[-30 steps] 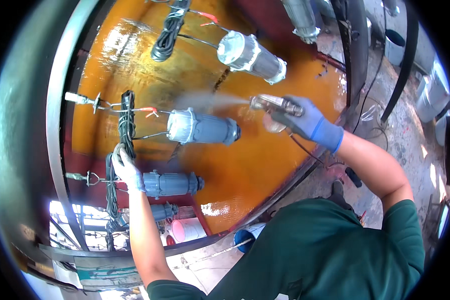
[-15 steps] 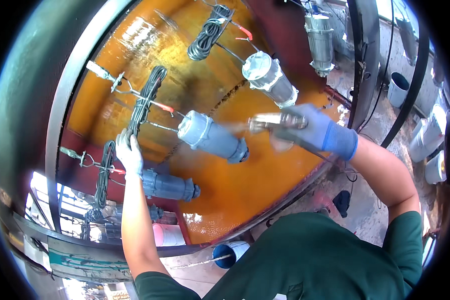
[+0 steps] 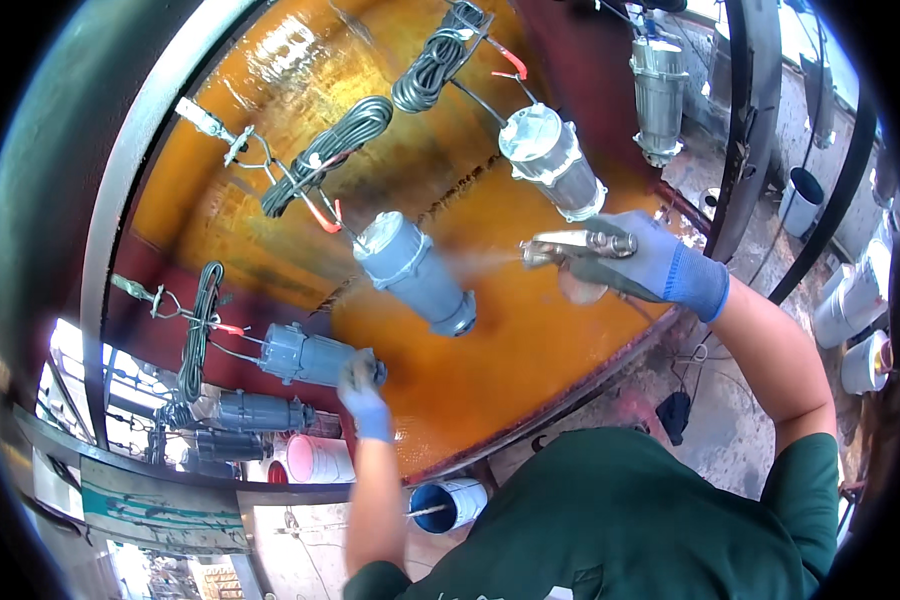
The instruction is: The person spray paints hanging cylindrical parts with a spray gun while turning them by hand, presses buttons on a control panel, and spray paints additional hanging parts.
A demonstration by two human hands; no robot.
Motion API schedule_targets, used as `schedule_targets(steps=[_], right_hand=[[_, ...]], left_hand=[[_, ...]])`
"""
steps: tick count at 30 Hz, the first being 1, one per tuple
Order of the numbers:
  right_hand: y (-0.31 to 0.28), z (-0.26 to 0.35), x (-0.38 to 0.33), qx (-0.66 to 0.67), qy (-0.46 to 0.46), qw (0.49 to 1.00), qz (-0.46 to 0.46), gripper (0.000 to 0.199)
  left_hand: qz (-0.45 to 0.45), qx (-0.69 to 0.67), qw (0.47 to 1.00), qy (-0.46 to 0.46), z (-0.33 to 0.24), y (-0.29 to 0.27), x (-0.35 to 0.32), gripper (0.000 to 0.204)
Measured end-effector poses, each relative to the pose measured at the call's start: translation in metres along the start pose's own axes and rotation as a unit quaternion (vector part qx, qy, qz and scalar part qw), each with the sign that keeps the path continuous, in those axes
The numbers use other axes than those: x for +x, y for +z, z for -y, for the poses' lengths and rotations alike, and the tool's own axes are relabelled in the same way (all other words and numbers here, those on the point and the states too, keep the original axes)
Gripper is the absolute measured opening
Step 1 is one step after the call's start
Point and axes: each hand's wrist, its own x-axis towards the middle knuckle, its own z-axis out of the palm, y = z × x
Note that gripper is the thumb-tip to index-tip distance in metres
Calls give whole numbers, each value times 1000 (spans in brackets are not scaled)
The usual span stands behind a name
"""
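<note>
- Head view, clock centred on the mid cylinder (image 3: 415, 272): grey, hung on wires, tilted along 11–5 o'clock, in front of the orange panel (image 3: 510, 385).
- Right hand (image 3: 642, 258), gloved, at 3 o'clock: closed round the spray gun (image 3: 573, 245). Nozzle faces 9 o'clock, pale mist (image 3: 485, 262) reaching the mid cylinder; gun and cylinder apart.
- Left hand (image 3: 362, 388), gloved, at 7 o'clock: motion-blurred, overlaps the 4 o'clock end of the lower cylinder (image 3: 302, 355). Can't tell whether it's touching, or open or closed.
- Lower cylinder: blue-grey, at 8 o'clock.
- Upper cylinder (image 3: 555, 165): paler grey, at 2 o'clock; gun just below it in view.
- Black cable coil (image 3: 345, 140) at 11 o'clock, red clip (image 3: 322, 215) below it.
- Pink bucket (image 3: 330, 460) at 7 o'clock, blue bucket (image 3: 467, 500) at 6.
</note>
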Motion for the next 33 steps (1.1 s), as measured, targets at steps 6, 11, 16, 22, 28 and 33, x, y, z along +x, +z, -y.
schedule_targets(steps=[6,11,16,22,28,33], right_hand=[[-21,20,17,43,-11,998,42,35],[-23,2,37,7,10,1000,-21,36],[-16,-10,42,-115,-168,977,54,30],[-22,-14,37,13,-28,997,64,30],[-35,-5,37,35,86,995,24,36],[-46,8,48,-47,-32,993,107,29]], left_hand=[[232,358,879,-213,225,-110,-334,33],[248,373,732,-513,115,-141,-447,33],[191,365,684,-602,62,-156,-459,32],[111,306,752,-573,61,-124,-407,31],[-10,106,914,-391,97,-89,-253,46],[-55,-57,991,-111,-11,-53,-15,63]])
